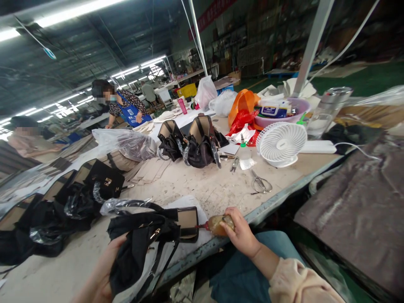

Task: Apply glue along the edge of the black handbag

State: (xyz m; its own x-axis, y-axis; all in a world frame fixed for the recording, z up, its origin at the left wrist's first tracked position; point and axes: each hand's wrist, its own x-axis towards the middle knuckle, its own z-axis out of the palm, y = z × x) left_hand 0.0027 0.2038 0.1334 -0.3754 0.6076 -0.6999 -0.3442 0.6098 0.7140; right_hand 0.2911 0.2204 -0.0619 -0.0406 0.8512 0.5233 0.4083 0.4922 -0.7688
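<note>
A black handbag point(135, 240) lies on its side at the table's front edge, its beige-lined flap point(188, 224) spread toward the right. My left hand point(110, 261) grips the bag's near left side; the bag hides most of its fingers. In my right hand point(238, 231) is a squeeze bottle point(219, 225) with yellowish-brown contents, fingers wrapped round it. The bottle's red nozzle points left, its tip at the edge of the flap. A pale sheet point(192, 204) lies under the bag, and plastic film wraps the handle.
Several black bags stand at left, like this bag point(104, 176), and two more point(200, 143) further back. Scissors point(261, 183), a green-capped bottle point(244, 155), a white fan point(280, 145) and a tumbler point(330, 111) stand or lie at right. A co-worker point(126, 105) is across the table.
</note>
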